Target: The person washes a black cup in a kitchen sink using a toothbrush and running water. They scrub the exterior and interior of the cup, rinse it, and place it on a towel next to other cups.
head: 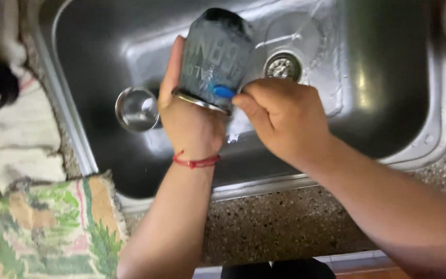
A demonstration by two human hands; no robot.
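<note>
Apparently scrubbing step: left hand wraps closed around dark tumbler, held tilted over steel sink. Right hand closed, pinching blue scrubber at tumbler rim. Next move probably needs firm grip and turning of tumbler. Small steel cup lies in sink, just beside left hand

A home kitchen: a steel sink with drain strainer; speckled stone counter; patterned cloth.
</note>
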